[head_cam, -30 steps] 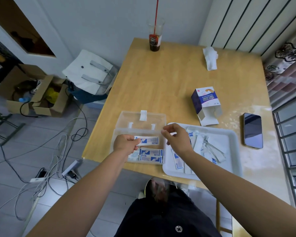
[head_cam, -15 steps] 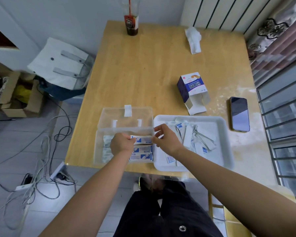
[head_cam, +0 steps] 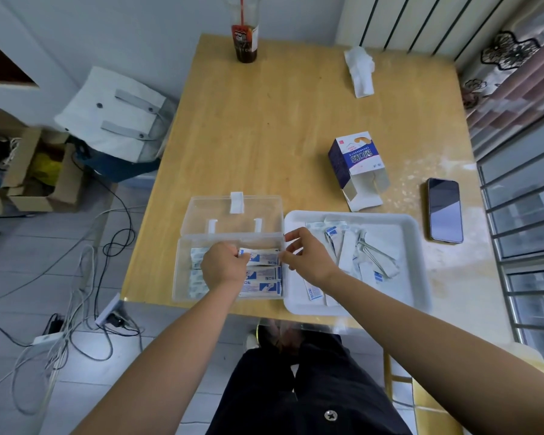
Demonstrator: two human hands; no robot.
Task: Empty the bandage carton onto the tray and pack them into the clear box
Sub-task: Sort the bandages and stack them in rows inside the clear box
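Observation:
The clear box [head_cam: 182, 277] sits open at the table's near edge, its lid [head_cam: 233, 215] folded back. Several wrapped bandages [head_cam: 263, 285] lie stacked inside. My left hand [head_cam: 223, 265] is in the box and pinches the left end of the top bandage [head_cam: 264, 258]. My right hand [head_cam: 308, 257] pinches that bandage's right end at the box's right wall. The white tray [head_cam: 412, 246] beside the box holds several loose bandages [head_cam: 349, 246]. The empty bandage carton [head_cam: 354, 161] lies on its side behind the tray, flaps open.
A phone [head_cam: 445, 210] lies right of the tray. A drink cup with a red straw [head_cam: 245, 39] and a crumpled tissue [head_cam: 360, 70] stand at the table's far edge. Cables, cardboard boxes and a grey bag [head_cam: 113, 114] lie on the floor left.
Both hands have lowered the top bandage slightly into the box, still holding its two ends. The camera view has shifted; the other objects have not moved.

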